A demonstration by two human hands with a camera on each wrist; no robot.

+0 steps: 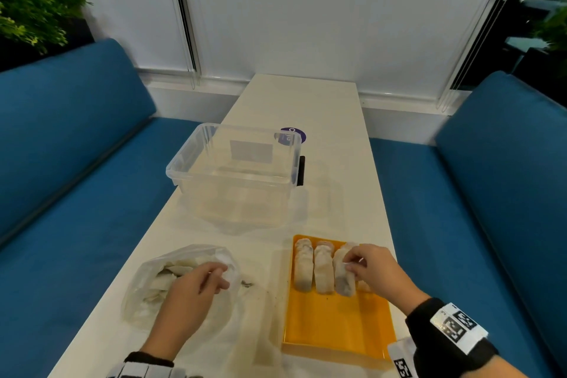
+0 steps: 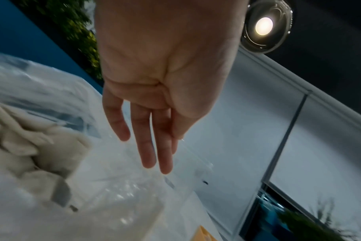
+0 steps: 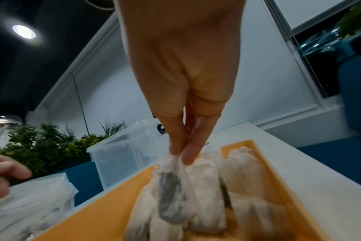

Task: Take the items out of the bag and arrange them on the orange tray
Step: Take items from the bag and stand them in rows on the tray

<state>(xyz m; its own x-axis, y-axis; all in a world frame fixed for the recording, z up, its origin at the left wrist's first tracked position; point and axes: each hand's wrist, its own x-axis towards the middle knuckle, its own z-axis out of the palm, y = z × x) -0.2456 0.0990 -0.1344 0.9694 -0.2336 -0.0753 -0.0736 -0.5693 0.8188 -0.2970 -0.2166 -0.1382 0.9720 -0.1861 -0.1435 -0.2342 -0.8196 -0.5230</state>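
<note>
While the long white table [image 1: 334,120] runs up the middle of the head view between blue sofas, the task looks partly done, with plenty left. The largest container, a clear plastic storage box [image 1: 187,163] at the frame's centre, appears to hold nothing. Lower left lies the crumpled translucent plastic bag [image 1: 138,301], still holding a heap of pale wrapped packets [image 2: 21,146]; how many, I cannot tell. Lower right sits the flat orange plastic tray [image 1: 334,325], with three rows of white paper-wrapped packets [image 1: 323,270] lined side by side along its far end, its near half bare. The right hand [image 1: 374,270] hangs over the third row, thumb and fingers [image 3: 193,151] clamped on the twisted top of one dark-filled wrapped packet [image 3: 171,195], which dangles just above the rows. The left hand [image 1: 190,294] hovers over the bag's mouth; in the wrist view its fingers [image 2: 146,146] hang straight and loose, gripping nothing.
</note>
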